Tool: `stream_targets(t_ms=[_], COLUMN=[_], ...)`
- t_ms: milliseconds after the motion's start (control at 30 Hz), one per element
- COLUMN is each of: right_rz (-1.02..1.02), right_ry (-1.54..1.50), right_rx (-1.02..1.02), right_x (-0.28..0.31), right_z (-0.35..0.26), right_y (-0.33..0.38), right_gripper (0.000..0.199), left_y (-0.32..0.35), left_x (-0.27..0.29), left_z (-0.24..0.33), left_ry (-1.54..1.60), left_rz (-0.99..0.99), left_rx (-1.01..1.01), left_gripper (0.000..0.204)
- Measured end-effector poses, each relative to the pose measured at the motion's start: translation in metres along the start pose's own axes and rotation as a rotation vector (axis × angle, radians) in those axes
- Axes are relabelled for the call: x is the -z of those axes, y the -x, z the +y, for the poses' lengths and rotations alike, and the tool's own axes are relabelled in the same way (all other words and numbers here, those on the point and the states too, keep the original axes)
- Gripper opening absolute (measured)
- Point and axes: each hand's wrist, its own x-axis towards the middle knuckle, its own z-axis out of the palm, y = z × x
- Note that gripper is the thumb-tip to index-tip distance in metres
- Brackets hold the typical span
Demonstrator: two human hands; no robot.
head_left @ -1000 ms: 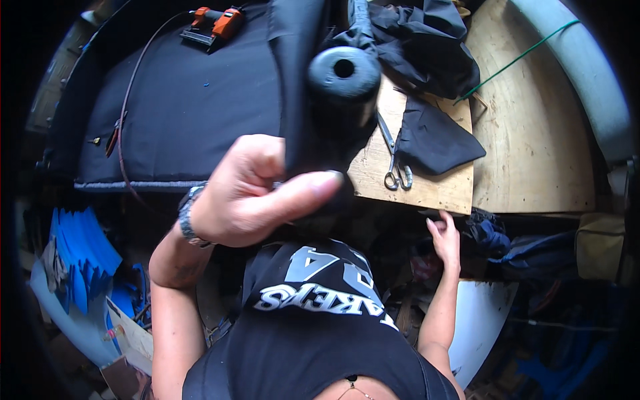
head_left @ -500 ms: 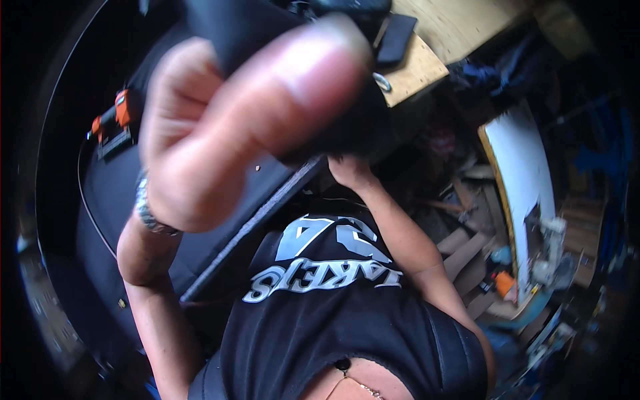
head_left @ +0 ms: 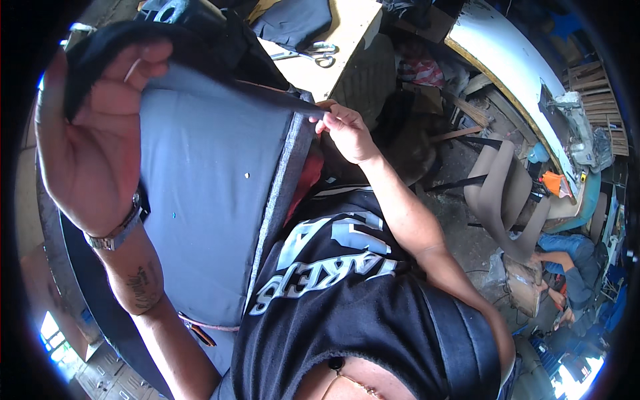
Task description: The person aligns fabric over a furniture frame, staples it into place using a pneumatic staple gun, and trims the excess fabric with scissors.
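Observation:
A dark cloth (head_left: 220, 83) stretches between my two hands above a wide panel (head_left: 200, 173) covered in dark grey fabric. My left hand (head_left: 100, 147), raised at the left with its palm showing, has bent fingers at the cloth; the cloth partly covers their tips. At the other end, my right hand (head_left: 350, 135) pinches the cloth's corner between thumb and fingers. That corner is over the panel's near edge, where a fuzzy grey strip (head_left: 275, 193) runs. Tiny scraps lie on the panel.
Scissors (head_left: 320, 55) and a folded black cloth (head_left: 293, 23) lie on a wooden table (head_left: 350, 33) ahead. A tool with orange-and-black handles (head_left: 199, 333) is by the panel's lower edge. Rightward are a long white panel (head_left: 507, 50), brown curved pieces (head_left: 500, 193) and another person (head_left: 577, 280).
My left hand has moved left and away from the camera. The cloth now spans flat between both hands. The view has shifted, showing more of the panel and the scissors.

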Motion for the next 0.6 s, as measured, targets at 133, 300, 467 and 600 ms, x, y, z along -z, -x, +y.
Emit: stream_targets(t_ms=[133,300,467,600], right_rz=[0.053,0.154,0.253,0.155], right_ry=[0.426,0.926,0.851,0.849], right_rx=[-0.054,0.128,0.136,0.067], right_x=[0.002,0.019,0.055,0.053], right_z=[0.014,0.019,0.002,0.009], right_y=[-0.008,-0.015,-0.017,-0.015], right_gripper=[0.010,0.017,0.022,0.022], left_y=[-0.019,-0.032,-0.045,-0.049], left_x=[-0.008,-0.023,-0.058,-0.086], left_z=[-0.007,-0.001,-0.033,-0.060], left_ry=[-0.002,-0.521,-0.628,-1.402], left_rz=[0.055,0.040,0.107,-0.347], left_rx=[-0.021,0.172,0.021,-0.208], left_gripper=[0.043,0.039,0.039,0.054])
